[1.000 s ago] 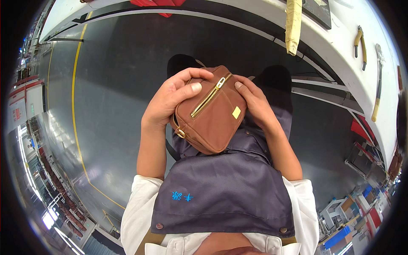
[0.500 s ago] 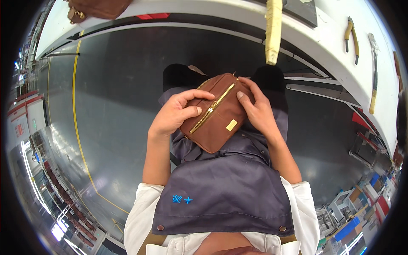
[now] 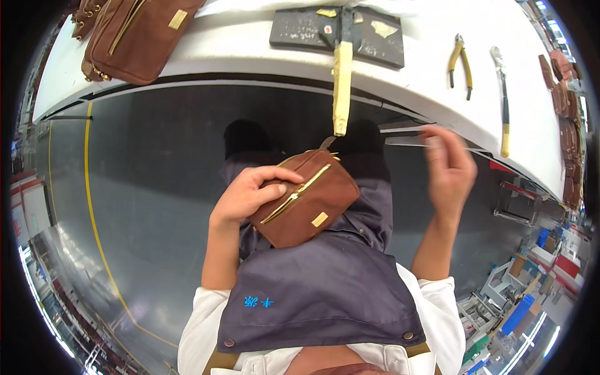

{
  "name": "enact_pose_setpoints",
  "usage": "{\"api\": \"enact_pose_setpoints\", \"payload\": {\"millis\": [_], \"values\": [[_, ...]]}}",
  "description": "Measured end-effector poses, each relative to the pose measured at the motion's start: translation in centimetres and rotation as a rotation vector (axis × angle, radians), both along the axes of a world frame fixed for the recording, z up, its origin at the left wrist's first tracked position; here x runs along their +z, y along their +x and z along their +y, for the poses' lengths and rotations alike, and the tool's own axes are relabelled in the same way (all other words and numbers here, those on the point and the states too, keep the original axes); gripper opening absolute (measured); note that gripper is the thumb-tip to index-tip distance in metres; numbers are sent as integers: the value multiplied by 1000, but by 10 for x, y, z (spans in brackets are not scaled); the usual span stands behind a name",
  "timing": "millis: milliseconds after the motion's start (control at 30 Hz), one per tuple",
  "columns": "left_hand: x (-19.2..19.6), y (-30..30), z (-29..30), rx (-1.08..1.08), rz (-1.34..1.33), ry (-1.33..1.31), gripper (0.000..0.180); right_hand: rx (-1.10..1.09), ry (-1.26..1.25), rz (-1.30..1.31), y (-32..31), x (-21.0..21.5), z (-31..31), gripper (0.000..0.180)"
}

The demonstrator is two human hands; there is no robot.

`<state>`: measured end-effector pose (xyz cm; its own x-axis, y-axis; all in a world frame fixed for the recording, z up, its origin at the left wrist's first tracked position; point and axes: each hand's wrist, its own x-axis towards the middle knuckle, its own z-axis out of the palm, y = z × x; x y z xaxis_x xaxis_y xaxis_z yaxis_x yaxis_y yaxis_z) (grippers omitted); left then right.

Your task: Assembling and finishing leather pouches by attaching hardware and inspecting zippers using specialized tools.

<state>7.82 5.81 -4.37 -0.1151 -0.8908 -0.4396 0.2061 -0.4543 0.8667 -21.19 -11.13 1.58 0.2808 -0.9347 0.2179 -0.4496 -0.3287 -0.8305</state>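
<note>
A small brown bag (image 3: 340, 190) with a gold zip across its front and a gold plate near one corner rests tilted on my lap. My left hand (image 3: 253, 190) grips its left side, fingers lying over the front by the zip pull and the thumb bent beside them. A short dark strap end (image 3: 328, 143) sticks up from the bag's far corner. Off to the right, apart from the bag, my right hand (image 3: 451, 165) is raised near the table edge. Its loosely bent fingers are blurred by motion, and nothing shows in them.
On the white table (image 3: 237, 59) ahead lie another brown bag (image 3: 134, 47), pliers (image 3: 460, 62) and a long yellow-handled tool (image 3: 504, 103). A yellow-wrapped handle (image 3: 341, 87) juts over the edge from a dark slab (image 3: 300, 34). More brown pieces (image 3: 570, 137) sit at the far right.
My right hand has let go of the bag and moved out to the right. My left hand keeps its hold. The view has shifted, showing more of the tabletop.
</note>
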Motion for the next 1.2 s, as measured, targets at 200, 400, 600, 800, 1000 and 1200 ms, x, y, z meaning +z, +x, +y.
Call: {"api": "enact_pose_setpoints", "payload": {"millis": [200,400,600,800,1000,1200], "values": [[7,18,7,216,188,-24,30,-458,-360,282,-63,29,-108,34],[37,19,21,216,45,-201,46,-212,-311,1041,-7,16,-157,60],[46,19,39,242,47,-242,66,10,-131,918,-45,25,-212,40],[47,20,34,169,-79,-332,66,212,256,-119,-68,48,-121,27],[42,8,12,43,-4,-260,62,607,338,21,13,49,29,23],[43,3,-1,-35,36,-281,61,729,-30,236,68,25,56,33]]}}
